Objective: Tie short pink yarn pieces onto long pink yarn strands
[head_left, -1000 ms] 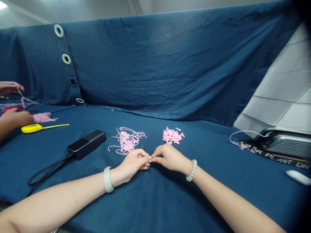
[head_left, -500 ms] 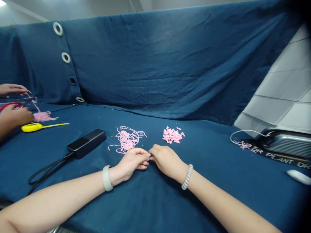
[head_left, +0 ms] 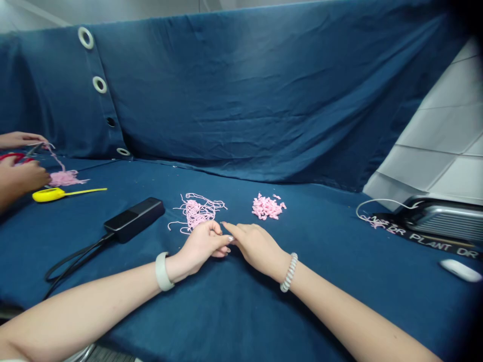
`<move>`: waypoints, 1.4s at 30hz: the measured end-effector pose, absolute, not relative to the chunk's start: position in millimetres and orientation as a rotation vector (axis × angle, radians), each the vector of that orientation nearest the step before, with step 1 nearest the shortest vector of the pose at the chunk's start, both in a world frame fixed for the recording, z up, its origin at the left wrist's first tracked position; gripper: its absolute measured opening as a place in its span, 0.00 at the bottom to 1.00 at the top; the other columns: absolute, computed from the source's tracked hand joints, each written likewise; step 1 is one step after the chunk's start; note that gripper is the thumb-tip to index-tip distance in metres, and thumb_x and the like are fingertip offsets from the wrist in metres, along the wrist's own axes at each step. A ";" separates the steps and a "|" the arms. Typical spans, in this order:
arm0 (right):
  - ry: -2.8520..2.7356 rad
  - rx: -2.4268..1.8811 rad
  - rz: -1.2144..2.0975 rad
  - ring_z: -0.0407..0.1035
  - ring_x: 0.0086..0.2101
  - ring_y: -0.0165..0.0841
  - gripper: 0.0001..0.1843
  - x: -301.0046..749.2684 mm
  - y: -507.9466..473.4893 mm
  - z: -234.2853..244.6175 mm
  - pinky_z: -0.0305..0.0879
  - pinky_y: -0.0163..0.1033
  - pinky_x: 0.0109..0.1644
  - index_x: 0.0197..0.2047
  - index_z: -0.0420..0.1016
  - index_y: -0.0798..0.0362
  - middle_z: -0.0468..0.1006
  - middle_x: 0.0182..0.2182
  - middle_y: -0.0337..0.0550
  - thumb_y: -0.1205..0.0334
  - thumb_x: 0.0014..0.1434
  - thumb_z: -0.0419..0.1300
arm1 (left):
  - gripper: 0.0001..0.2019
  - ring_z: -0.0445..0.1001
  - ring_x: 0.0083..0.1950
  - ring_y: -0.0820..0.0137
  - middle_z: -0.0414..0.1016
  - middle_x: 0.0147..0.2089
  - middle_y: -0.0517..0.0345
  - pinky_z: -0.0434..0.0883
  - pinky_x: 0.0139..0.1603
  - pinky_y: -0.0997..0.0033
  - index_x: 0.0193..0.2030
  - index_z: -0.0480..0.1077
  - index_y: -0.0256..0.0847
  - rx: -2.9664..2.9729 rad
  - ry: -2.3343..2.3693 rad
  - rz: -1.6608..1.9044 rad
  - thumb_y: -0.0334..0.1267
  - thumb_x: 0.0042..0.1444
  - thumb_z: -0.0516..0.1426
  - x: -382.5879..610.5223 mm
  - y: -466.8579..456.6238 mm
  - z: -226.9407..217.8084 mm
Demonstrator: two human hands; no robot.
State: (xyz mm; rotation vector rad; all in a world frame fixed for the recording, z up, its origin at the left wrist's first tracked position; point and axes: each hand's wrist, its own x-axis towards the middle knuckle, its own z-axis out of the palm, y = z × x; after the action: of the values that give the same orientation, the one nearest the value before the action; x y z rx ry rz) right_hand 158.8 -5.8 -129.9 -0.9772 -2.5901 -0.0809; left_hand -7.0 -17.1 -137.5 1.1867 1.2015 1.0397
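Observation:
My left hand [head_left: 202,245] and my right hand [head_left: 254,245] meet fingertip to fingertip on the blue cloth [head_left: 241,311] at the centre. The left hand's fingers are curled into a pinch; what they grip is too small to make out. The right hand's fingers are pressed together, with the index finger stretched toward the left hand. Just beyond the left hand lies a loose tangle of pink yarn strands [head_left: 196,211]. A pile of short knotted pink yarn pieces [head_left: 267,206] sits beyond the right hand.
A black power bank [head_left: 134,218] with a cable lies to the left. Another person's hands [head_left: 20,173] work with pink yarn [head_left: 64,177] at the far left, beside a yellow tape measure [head_left: 49,194]. At right are a silvery device [head_left: 441,221], a white cord and a white mouse [head_left: 461,270].
My right hand has slid left and its index finger has stretched over the left fingertips. The view has tipped slightly. The other person's hands have shifted with their yarn.

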 end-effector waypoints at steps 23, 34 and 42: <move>-2.517 -0.856 -0.346 0.65 0.29 0.31 0.11 160.2 0.4 -134.8 0.56 0.38 0.36 0.32 0.73 0.56 0.74 0.27 0.42 0.69 0.61 0.51 | 0.07 0.75 0.30 0.75 0.72 0.30 0.58 0.75 0.30 0.74 0.37 0.61 0.40 0.777 1.017 1.040 0.31 0.54 0.56 -6.4 -16.2 -134.8; -2.076 -0.825 0.234 0.68 0.31 0.31 0.08 157.4 -2.5 -145.8 0.64 0.36 0.37 0.34 0.74 0.54 0.75 0.29 0.42 0.67 0.60 0.54 | 0.08 0.75 0.35 0.74 0.74 0.34 0.57 0.76 0.36 0.73 0.36 0.65 0.38 0.856 0.853 1.078 0.31 0.50 0.60 -9.0 -20.8 -133.6; -1.964 -0.800 0.510 0.70 0.30 0.30 0.06 159.1 1.8 -136.6 0.65 0.35 0.36 0.31 0.77 0.53 0.77 0.27 0.41 0.67 0.57 0.59 | 0.12 0.75 0.35 0.71 0.73 0.32 0.56 0.76 0.31 0.74 0.37 0.65 0.36 1.114 0.986 1.110 0.34 0.48 0.62 -8.2 -25.1 -123.1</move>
State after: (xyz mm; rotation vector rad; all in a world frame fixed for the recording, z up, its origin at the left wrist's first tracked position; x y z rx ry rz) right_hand 159.1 1.8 -136.6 -0.7996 -1.9644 0.5101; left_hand -8.2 -25.1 -123.1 1.1144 0.9864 1.1102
